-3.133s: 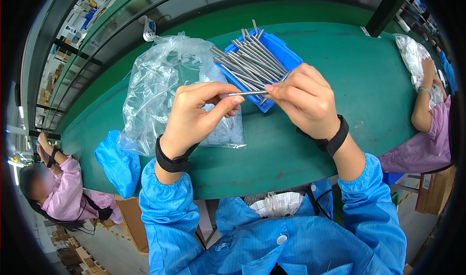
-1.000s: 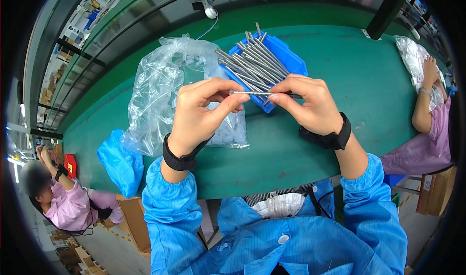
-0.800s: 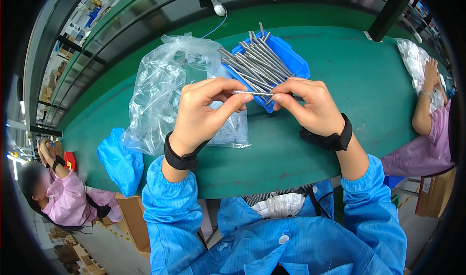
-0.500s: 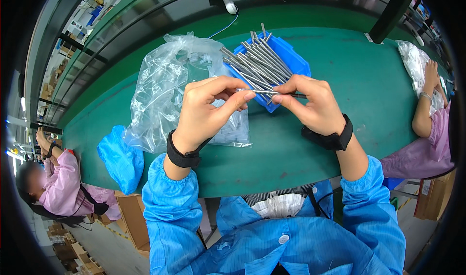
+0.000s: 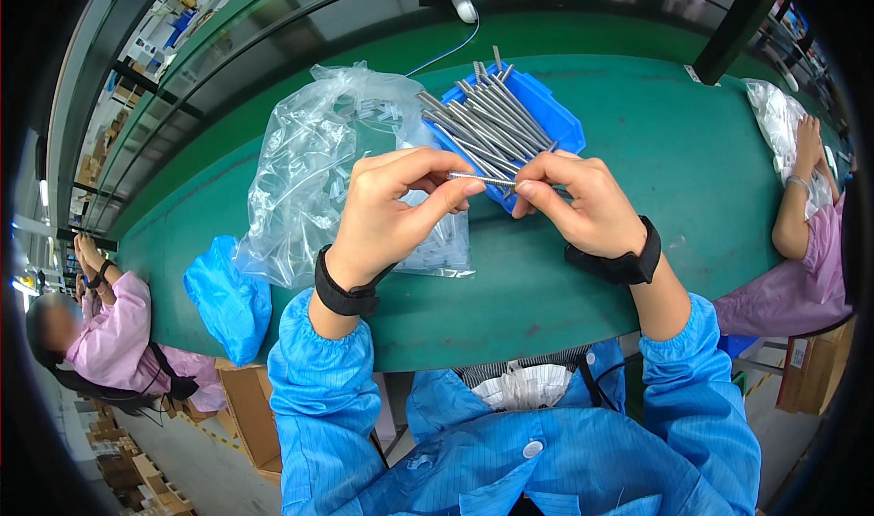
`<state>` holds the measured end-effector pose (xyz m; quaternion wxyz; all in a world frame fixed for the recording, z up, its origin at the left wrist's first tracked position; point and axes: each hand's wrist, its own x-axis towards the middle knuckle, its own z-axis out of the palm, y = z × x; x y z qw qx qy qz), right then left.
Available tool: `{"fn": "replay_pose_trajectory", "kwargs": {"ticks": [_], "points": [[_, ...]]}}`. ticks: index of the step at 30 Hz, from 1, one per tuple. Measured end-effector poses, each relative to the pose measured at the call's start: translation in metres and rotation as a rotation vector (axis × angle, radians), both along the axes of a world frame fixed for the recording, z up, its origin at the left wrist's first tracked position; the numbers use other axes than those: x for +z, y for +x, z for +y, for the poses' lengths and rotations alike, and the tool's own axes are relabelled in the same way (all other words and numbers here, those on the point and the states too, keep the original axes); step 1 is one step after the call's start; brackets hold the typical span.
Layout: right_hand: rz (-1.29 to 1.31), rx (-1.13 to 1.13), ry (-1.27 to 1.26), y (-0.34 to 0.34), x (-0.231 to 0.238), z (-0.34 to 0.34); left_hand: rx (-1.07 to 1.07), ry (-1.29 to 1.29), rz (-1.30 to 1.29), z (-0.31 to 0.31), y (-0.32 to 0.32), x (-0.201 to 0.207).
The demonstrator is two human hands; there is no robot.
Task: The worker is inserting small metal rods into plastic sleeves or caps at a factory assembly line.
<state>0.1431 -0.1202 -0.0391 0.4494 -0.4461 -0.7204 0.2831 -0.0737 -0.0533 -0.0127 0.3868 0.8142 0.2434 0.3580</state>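
Between my two hands stretches a thin, ribbed metal spring [image 5: 492, 181], held almost level. My left hand [image 5: 391, 202] pinches its left end between thumb and index finger. The thumb and index finger of my right hand [image 5: 583, 202] are closed on its right end. Just beyond the fingers, a blue plastic bin [image 5: 566, 132] is heaped with long, thin silver springs or rods [image 5: 487, 120]; I cannot tell which. Beside my left hand lies a large clear plastic bag [image 5: 296, 165] with small clear pieces inside.
A crumpled blue plastic bag [image 5: 228, 297] lies on the green table [image 5: 655, 152] at the left. At the back sits a white device with a cable [image 5: 462, 4]. People in pink sleeves [image 5: 118, 334] work at both sides. A dark post [image 5: 733, 38] stands at the back right.
The spring's right end no longer extends past my right hand, whose fingers now cover it. My right fingers have curled more. The person at the left has shifted slightly.
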Motion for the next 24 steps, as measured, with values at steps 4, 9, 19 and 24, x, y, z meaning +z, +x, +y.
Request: {"fn": "replay_pose_trajectory", "kwargs": {"ticks": [4, 9, 19, 24], "points": [[0.038, -0.001, 0.058, -0.0039, 0.0051, 0.0002, 0.035, 0.007, -0.043, 0.0006, 0.0011, -0.0023], [-0.057, -0.119, 0.22, 0.0006, 0.0028, 0.0034, 0.074, 0.013, -0.069, 0.0008, 0.003, -0.0036], [-0.098, -0.054, 0.214, 0.0007, -0.0008, 0.0025, 0.034, 0.013, -0.067, -0.0003, -0.0005, -0.0031], [-0.081, -0.01, 0.172, 0.0011, -0.0012, 0.0032, -0.006, 0.008, -0.025, -0.0004, -0.0011, 0.0014]]}}
